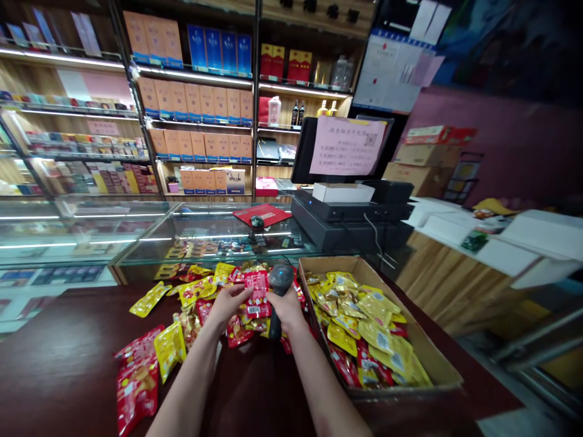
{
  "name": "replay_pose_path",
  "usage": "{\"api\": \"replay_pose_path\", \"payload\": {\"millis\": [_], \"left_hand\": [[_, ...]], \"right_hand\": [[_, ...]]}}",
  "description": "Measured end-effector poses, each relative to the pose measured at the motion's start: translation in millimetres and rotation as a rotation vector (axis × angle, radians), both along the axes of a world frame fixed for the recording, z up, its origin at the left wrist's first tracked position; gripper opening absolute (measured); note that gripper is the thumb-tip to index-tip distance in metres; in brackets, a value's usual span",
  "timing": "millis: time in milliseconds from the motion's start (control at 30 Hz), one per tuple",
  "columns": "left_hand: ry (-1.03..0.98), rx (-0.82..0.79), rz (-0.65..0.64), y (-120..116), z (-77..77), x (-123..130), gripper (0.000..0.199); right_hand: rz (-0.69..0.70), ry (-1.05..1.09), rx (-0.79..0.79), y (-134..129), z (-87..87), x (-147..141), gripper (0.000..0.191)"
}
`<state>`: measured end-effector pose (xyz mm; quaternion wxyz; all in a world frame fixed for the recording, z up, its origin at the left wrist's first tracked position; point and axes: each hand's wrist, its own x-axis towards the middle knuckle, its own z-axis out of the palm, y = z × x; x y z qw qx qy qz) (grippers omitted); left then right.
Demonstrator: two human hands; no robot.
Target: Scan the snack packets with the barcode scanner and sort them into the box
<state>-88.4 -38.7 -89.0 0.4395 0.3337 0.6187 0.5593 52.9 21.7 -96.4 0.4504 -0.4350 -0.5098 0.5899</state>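
A small red snack packet is raised in front of me, a barcode label near its lower edge. My left hand pinches its left side between thumb and fingers. In my right hand, closed around the handle, is a dark barcode scanner; the right thumb lies at the packet's right edge. Behind and below both hands spreads a loose pile of yellow packets and red packets. To the right, an open cardboard box holds many similar packets.
Several packets, including a long red one, lie left on the dark red counter. A glass display case runs behind, bearing a mouse on a red mat. A cash register with a monitor stands back right, near white boxes.
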Motion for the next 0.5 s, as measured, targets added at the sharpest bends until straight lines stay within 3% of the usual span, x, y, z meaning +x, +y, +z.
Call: {"api": "replay_pose_path", "payload": {"millis": [67,167,267,500], "left_hand": [[-0.082,-0.003,-0.083,6,11.5,-3,0.039],[-0.079,0.022,-0.031,21,22.0,-12,0.042],[-0.096,0.041,0.022,40,23.2,-19,0.050],[-0.130,0.086,0.029,64,21.7,-15,0.051]], "right_hand": [[-0.015,-0.005,0.055,4,10.2,1,0.034],[-0.017,-0.047,0.113,5,23.5,3,0.029],[-0.043,-0.082,0.151,-3,32.0,5,0.025],[0.246,-0.013,-0.102,-38,30.2,1,0.020]]}}
